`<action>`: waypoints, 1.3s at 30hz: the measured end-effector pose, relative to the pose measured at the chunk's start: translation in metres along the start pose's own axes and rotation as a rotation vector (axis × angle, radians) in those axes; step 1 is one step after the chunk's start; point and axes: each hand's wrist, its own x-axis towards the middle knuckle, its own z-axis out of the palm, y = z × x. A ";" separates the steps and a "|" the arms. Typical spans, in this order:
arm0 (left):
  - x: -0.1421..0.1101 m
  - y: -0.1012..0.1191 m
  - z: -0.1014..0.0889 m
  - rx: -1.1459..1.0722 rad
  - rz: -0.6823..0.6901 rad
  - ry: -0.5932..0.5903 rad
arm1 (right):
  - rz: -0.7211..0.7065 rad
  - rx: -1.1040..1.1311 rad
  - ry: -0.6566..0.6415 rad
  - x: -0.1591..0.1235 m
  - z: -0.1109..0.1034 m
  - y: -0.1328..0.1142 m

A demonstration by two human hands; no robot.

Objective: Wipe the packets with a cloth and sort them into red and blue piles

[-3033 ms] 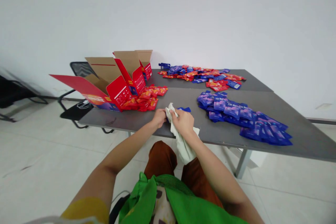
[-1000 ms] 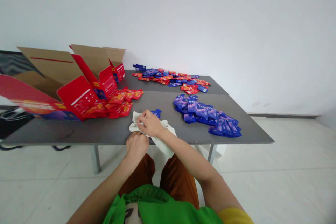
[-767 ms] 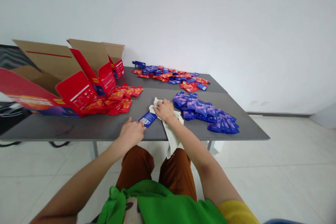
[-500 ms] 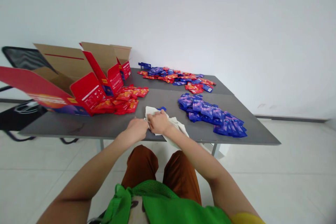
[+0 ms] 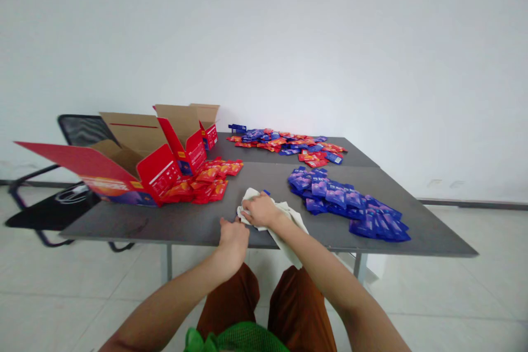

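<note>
My right hand (image 5: 260, 210) is closed on a crumpled white cloth (image 5: 292, 217), pressing it to the table near the front edge. One end of the cloth hangs over that edge beneath my forearm. A bit of blue packet (image 5: 267, 192) peeks out beyond the cloth; the rest is covered. Just left of the cloth, my left hand (image 5: 234, 237) rests on the table edge with its fingers curled; what they pinch, if anything, is hidden. Red-orange packets (image 5: 210, 180) lie in a pile to the left, and blue-purple packets (image 5: 336, 195) are spread in overlapping rows to the right.
Open red cartons (image 5: 154, 173) with raised flaps line the left side of the dark grey table (image 5: 264, 176). A mixed heap of red and blue packets (image 5: 289, 143) lies at the back. Beyond the left end stands a black chair (image 5: 82, 129). A white wall rises behind.
My left hand has drawn back slightly toward the table edge, away from the cloth. The right hand stays on the cloth. The camera view has tilted up.
</note>
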 end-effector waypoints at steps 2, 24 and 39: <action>0.002 0.009 -0.004 0.203 0.021 -0.043 | 0.047 -0.005 0.022 0.004 0.003 0.005; 0.085 0.001 0.008 0.153 -0.050 0.339 | 0.752 0.167 0.359 -0.078 0.003 -0.040; 0.118 0.028 -0.052 -0.102 -0.045 0.575 | 0.810 0.152 0.181 -0.075 0.004 -0.044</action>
